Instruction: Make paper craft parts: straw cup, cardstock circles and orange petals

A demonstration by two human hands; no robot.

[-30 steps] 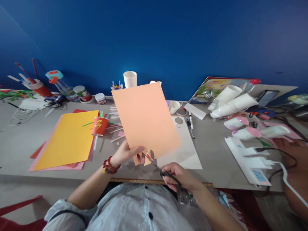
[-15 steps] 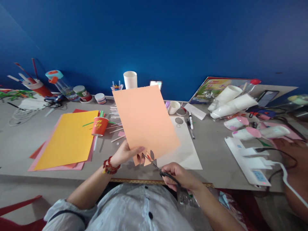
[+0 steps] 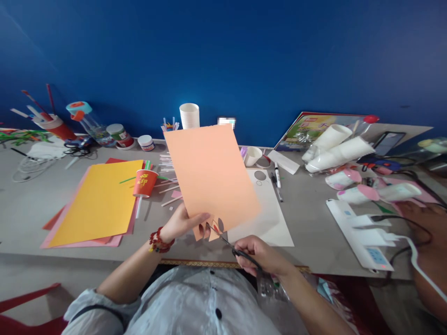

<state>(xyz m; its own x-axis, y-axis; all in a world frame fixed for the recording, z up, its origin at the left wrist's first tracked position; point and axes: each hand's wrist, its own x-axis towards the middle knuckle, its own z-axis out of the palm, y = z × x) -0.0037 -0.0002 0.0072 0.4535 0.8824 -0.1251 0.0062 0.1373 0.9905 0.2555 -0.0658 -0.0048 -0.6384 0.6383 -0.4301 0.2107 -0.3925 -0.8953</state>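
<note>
A large sheet of orange paper (image 3: 213, 172) is tilted up in front of me, gripped at its lower left edge by my left hand (image 3: 183, 223). My right hand (image 3: 256, 253) is closed around the black handles of a pair of scissors (image 3: 226, 242). The blade tips lie at the paper's lower edge, right beside my left fingers. Cut-outs and small drawn petal shapes show along that edge. Beneath the orange paper, a white sheet (image 3: 268, 218) with a dark oval hole lies on the table.
Yellow and pink paper (image 3: 98, 200) lies at left beside a red paper cup (image 3: 145, 183). Thin sticks and straws (image 3: 167, 163) are behind my left hand. A white power strip (image 3: 359, 237) and another person's arm (image 3: 426, 251) are at right. Bagged paper cups (image 3: 338, 151) lie farther back.
Almost nothing differs. Both hands, the orange paper and the scissors stay in nearly the same place.
</note>
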